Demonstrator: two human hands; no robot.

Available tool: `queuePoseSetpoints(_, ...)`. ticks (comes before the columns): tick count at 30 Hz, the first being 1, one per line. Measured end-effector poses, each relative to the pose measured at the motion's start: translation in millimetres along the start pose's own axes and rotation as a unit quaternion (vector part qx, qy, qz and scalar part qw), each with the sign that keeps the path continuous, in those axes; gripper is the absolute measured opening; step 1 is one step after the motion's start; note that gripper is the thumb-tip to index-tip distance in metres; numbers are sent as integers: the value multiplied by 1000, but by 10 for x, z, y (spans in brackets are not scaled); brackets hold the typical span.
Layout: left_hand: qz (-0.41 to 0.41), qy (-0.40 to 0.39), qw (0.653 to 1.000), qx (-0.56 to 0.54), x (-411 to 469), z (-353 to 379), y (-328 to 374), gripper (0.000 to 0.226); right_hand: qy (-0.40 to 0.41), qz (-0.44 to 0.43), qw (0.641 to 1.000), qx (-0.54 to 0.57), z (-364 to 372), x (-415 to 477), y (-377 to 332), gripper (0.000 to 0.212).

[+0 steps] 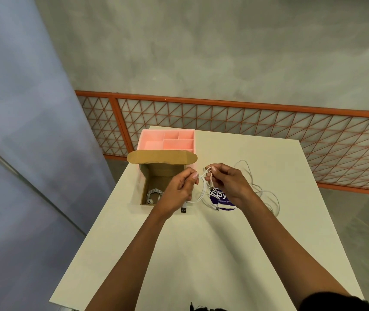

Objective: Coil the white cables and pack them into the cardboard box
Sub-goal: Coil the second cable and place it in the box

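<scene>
Both hands above table (224, 254), just right of cardboard box (154, 176). Left hand (180, 190) grip pinched on white cable (202, 189); right hand (228, 184) grip pinches same cable, loop between them. USB plug (184, 209) dangles below. Coiled cable (153, 195) inside box. Loose cables (262, 189) right on table. Pink organizer (168, 140) behind box.

Your left hand (180, 189) covers the right wall of the cardboard box (154, 187) and part of the coiled cable (153, 195) inside it. Your right hand (228, 185) hides much of the purple sticker (220, 198), whose lettering is cut short. The tabletop (201, 254) runs out of view at the bottom edge.
</scene>
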State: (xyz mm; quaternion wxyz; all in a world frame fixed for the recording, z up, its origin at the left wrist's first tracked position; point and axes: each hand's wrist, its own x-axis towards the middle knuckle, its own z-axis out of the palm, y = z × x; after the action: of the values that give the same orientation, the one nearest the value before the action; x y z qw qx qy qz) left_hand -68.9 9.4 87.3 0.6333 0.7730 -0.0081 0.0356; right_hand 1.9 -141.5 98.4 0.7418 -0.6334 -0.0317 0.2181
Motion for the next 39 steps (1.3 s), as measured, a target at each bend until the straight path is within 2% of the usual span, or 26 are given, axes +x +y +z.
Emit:
queuePoseSetpoints(3,-5,3,1000,5,-3,6,-15,21,15,4,999,28,16,-8,34,19)
queuePoseSetpoints(6,-15,5,1000,7,-9,11,-17,21,72,-43,993,-89,3,15,77,18)
queuePoseSetpoints(8,-19,5,1000,6,-5,18,-16,21,90,-73,987,-109,11,21,98,17)
queuePoseSetpoints(11,-19,10,1000,6,10,23,-21,22,73,-63,994,-42,45,17,117,16)
queuePoseSetpoints(15,-8,18,1000,17,26,7,-52,25,36,-10,997,67,81,3,102,13)
queuePoseSetpoints(18,-1,14,1000,11,28,8,-67,25,7,45,995,83,101,-32,77,14)
queuePoseSetpoints(22,12,30,999,9,31,30,-47,26,-15,96,994,-52,84,-65,121,14)
queuePoseSetpoints(25,22,40,999,28,34,40,-84,24,-47,102,987,-118,103,-107,132,22)
queuePoseSetpoints(29,24,60,996,54,55,33,-170,19,-77,92,984,-130,139,-167,70,32)
queuePoseSetpoints(33,36,73,995,60,45,27,-137,17,-120,45,978,-162,128,-203,59,21)
queuePoseSetpoints(36,25,88,993,70,47,16,-167,13,-86,7,979,-186,155,-213,28,21)
queuePoseSetpoints(39,8,119,987,107,59,1,-206,11,4,-32,968,-250,201,-201,2,15)
